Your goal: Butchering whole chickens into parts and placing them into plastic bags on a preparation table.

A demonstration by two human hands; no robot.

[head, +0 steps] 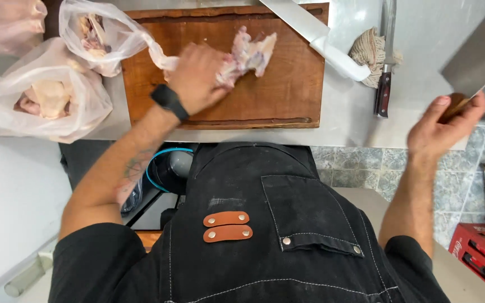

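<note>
My left hand (197,76) presses a raw chicken carcass piece (249,51) down on the brown wooden cutting board (287,84). A black watch sits on that wrist. My right hand (444,126) is off to the right of the counter, gripping the wooden handle of a large steel cleaver (475,56), whose broad blade points up and away.
Two clear plastic bags of raw chicken (46,95) (94,33) lie left of the board. A long white-handled knife (315,31), a dark-handled knife (384,67) and a cloth (370,50) rest on the steel counter. A red crate (481,255) stands on the tiled floor.
</note>
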